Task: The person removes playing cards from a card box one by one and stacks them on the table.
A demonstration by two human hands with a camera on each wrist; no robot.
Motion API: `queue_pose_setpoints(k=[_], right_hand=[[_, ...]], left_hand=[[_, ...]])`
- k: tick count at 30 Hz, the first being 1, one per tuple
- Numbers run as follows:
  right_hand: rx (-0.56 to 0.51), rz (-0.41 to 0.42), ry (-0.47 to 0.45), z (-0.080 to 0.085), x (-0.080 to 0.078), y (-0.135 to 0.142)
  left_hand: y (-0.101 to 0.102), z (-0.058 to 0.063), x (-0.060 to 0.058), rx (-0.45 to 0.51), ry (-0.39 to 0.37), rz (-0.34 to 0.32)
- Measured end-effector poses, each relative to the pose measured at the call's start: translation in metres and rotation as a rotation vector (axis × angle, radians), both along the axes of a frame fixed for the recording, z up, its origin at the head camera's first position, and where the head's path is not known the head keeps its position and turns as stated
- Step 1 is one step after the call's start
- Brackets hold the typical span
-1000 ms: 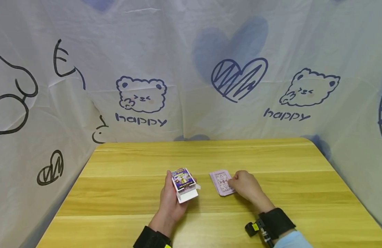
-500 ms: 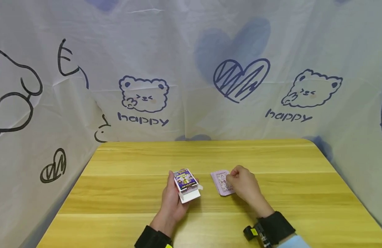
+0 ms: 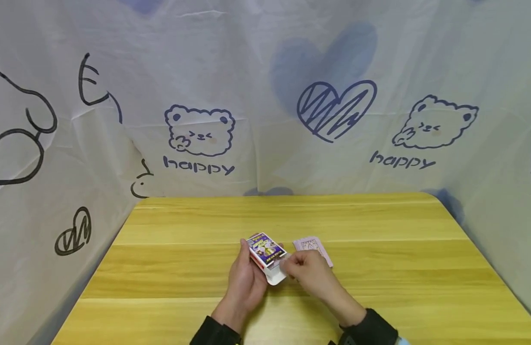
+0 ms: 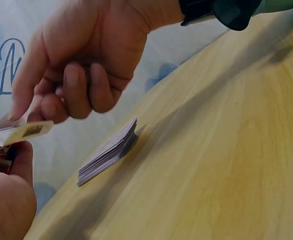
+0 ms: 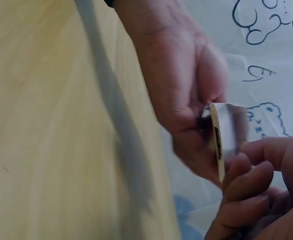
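Observation:
My left hand (image 3: 246, 280) holds a purple and white playing-card box (image 3: 266, 248), its flap end turned toward me and opened. Thumb and fingers wrap the box's sides. My right hand (image 3: 310, 273) is at that end; in the right wrist view its thumb and forefinger pinch the box's white flap (image 5: 229, 130). Its other fingers are curled under, as the left wrist view shows. Just behind the right hand lies a stack of playing cards (image 3: 309, 244), pink patterned backs up and partly hidden by the hand. The stack's layered edges (image 4: 109, 152) show in the left wrist view.
All this takes place over a yellow wood-grain table (image 3: 183, 268). A pale cloth (image 3: 256, 96) with drawn bears and hearts hangs behind it and along both sides. Each wrist wears a black strap (image 3: 368, 328).
My right hand has left the card stack and moved left to the box's opened end. The left hand has turned the box slightly and shifted it a little to the right.

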State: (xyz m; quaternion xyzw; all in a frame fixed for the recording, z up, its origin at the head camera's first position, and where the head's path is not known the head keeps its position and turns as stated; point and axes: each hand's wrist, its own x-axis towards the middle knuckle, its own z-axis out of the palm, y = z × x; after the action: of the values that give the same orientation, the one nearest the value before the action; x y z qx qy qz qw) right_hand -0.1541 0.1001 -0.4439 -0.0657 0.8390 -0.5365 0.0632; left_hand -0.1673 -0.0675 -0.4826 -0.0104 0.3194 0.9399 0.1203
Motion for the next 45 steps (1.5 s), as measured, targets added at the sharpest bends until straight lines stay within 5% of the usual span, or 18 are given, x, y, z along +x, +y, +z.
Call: queue_pose_setpoints(k=[9,17,27,36,45], right_hand=[[-0.109,-0.136,-0.051,-0.017,-0.002,-0.009],[-0.365,-0.126,-0.235,-0.017,0.002,-0.012],[-0.246,0.037,-0.271,-0.006,-0.001,0.001],[-0.188,-0.038,-0.152,-0.008,0.000,0.000],[-0.197,0.113,-0.198,-0.004,0.001,0.005]], left_hand=[[0.000,0.002,0.004,0.012,0.036,-0.005],[-0.003,0.001,0.003,0.014,0.023,0.026],[-0.007,0.001,-0.001,-0.019,-0.015,0.095],[-0.006,0.002,-0.001,-0.040,-0.029,0.045],[-0.005,-0.001,-0.002,-0.072,-0.062,0.097]])
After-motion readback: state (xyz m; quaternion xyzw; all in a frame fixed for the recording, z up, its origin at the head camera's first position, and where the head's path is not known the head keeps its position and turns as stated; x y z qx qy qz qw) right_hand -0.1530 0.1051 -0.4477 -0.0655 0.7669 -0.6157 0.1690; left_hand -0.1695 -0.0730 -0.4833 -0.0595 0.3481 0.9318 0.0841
